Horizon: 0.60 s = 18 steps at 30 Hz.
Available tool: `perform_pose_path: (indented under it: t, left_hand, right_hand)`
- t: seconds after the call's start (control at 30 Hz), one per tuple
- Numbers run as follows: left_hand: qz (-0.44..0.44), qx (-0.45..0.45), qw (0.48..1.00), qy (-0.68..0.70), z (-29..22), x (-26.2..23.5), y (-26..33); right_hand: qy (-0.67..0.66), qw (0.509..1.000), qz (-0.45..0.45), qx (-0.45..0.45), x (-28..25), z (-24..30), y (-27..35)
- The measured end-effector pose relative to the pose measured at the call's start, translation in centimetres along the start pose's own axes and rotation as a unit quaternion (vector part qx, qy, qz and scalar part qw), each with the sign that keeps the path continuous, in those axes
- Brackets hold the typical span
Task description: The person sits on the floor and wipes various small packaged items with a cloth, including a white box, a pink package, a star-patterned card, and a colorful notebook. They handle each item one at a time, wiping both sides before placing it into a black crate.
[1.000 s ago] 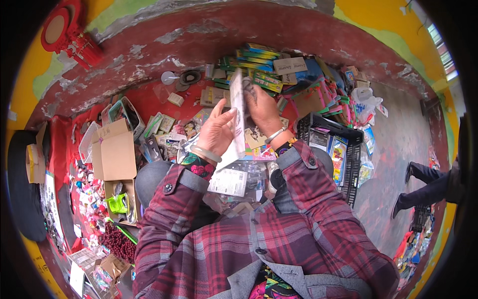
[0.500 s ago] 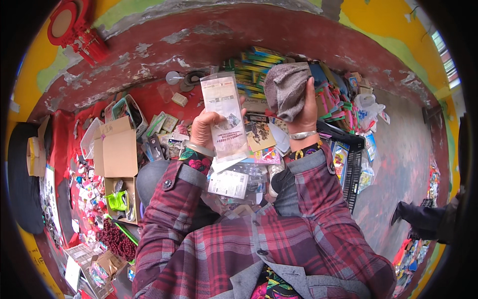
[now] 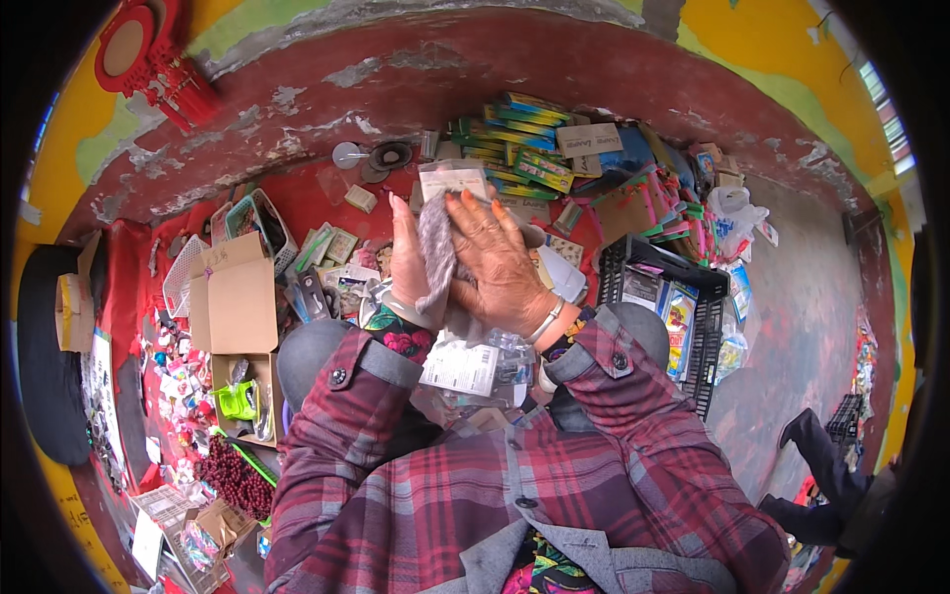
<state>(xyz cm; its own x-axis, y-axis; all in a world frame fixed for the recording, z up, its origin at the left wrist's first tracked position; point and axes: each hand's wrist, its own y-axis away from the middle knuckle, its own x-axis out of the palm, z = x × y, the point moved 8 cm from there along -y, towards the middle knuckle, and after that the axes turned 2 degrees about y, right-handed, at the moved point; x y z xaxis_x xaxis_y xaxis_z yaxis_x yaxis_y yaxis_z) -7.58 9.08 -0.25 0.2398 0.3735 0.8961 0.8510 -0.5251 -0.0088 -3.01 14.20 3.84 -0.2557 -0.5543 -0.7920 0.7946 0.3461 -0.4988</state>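
Between left hand (image 3: 407,262) and right hand (image 3: 503,269), above clutter (image 3: 459,366) – now laying cloth (image 3: 435,238) over packet (image 3: 453,179), held apart before, so likely wiping. Pressing flat with right grip, uncurled – can't tell left grip's closure.

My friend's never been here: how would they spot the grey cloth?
Start at the peeling red wall, then go down past the stacked boxes. The grey cloth is between the left hand and right hand. It's crumpled, unlike the flat, pale packet poking out above it.
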Motion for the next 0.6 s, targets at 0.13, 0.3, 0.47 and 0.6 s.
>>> perform_pose_path:
  t: [0.13, 0.3, 0.47, 0.6]
  left_hand:
    - [-0.045, -0.038, 0.998, 0.027, 1.7, 0.1, 0.7]
    - [-0.018, -0.104, 0.994, 0.037, 3.7, 0.8, 0.9]
    - [-0.048, -0.143, 0.984, -0.095, 4.4, -0.1, 1.5]
    - [0.031, -0.185, 0.977, -0.105, 4.7, 0.1, 1.6]
  right_hand:
    - [-0.021, 0.997, -0.053, 0.053, -1.0, -2.6, -0.5]
    - [-0.074, 0.976, -0.159, 0.127, -2.5, -5.3, -0.1]
    - [-0.193, 0.946, -0.173, 0.194, -3.3, -6.7, 0.2]
    - [-0.307, 0.914, -0.136, 0.229, -2.5, -8.9, 0.8]
